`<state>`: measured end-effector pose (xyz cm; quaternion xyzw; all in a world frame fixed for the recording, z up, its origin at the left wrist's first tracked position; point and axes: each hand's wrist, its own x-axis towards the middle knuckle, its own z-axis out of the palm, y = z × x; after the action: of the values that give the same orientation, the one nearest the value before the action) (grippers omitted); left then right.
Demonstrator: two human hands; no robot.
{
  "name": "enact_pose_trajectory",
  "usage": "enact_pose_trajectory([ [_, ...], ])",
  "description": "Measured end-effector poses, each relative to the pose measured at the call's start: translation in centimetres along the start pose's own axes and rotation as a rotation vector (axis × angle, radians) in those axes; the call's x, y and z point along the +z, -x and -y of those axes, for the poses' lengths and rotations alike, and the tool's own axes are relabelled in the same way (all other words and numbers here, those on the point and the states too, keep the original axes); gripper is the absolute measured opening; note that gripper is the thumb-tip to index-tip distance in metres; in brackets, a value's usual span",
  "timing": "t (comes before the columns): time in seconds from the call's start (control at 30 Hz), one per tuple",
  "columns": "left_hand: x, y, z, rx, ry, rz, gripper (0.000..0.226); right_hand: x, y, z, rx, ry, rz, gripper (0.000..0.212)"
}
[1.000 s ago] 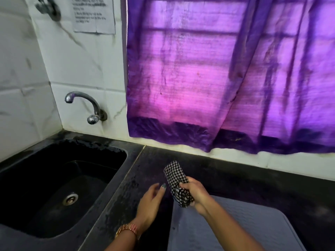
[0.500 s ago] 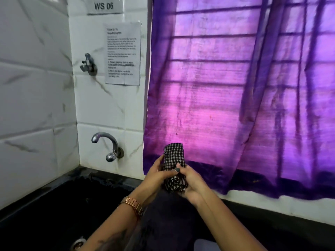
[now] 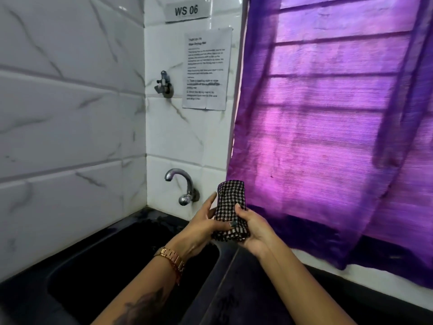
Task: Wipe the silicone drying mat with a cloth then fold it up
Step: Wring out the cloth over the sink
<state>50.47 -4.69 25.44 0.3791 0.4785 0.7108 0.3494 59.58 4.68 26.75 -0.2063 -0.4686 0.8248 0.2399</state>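
A folded black-and-white checked cloth [image 3: 230,200] stands upright between both my hands, raised in front of the tap. My left hand [image 3: 203,225] wraps its left side with the thumb across the lower front. My right hand [image 3: 254,229] grips its lower right part from underneath. The silicone drying mat is out of view below the frame.
A black sink [image 3: 112,266] lies at lower left under a chrome tap [image 3: 181,184] on the white tiled wall. The dark counter [image 3: 257,294] runs to the right. A purple curtain [image 3: 328,137] hangs behind it. A paper notice [image 3: 206,69] is taped to the wall.
The view has tilted up, so the mat has dropped out of sight. My left hand joined the right on the cloth, and both lifted it in front of the tap.
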Motion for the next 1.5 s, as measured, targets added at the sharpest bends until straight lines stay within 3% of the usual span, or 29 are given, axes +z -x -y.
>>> enact_pose_trajectory([
  [0.13, -2.1, 0.6, 0.9, 0.01, 0.065, -0.12, 0.092, 0.8, -2.4, -1.7, 0.099, 0.005, 0.043, 0.012],
  [0.37, -6.5, 2.0, 2.9, -0.002, 0.084, -0.398, 0.066, 3.6, -5.8, -5.8, 0.291, -0.098, 0.124, 0.017],
  [0.67, -16.6, 0.5, 4.7, -0.05, 0.098, -0.595, 0.057, 9.7, -12.8, -11.7, 0.413, -0.157, 0.093, 0.024],
  [0.97, -28.9, -6.2, 7.9, -0.186, 0.123, -0.554, 0.048, 13.5, -24.3, -17.6, 0.382, -0.093, -0.109, 0.048],
  [1.13, -35.5, -9.7, 10.1, -0.228, 0.143, -0.518, 0.051, 15.0, -30.3, -20.9, 0.398, 0.17, -0.179, 0.032],
  [1.5, -46.1, -20.0, 14.1, -0.13, 0.08, -0.739, 0.055, 18.0, -45.2, -27.7, 0.299, 0.136, -0.234, 0.031],
])
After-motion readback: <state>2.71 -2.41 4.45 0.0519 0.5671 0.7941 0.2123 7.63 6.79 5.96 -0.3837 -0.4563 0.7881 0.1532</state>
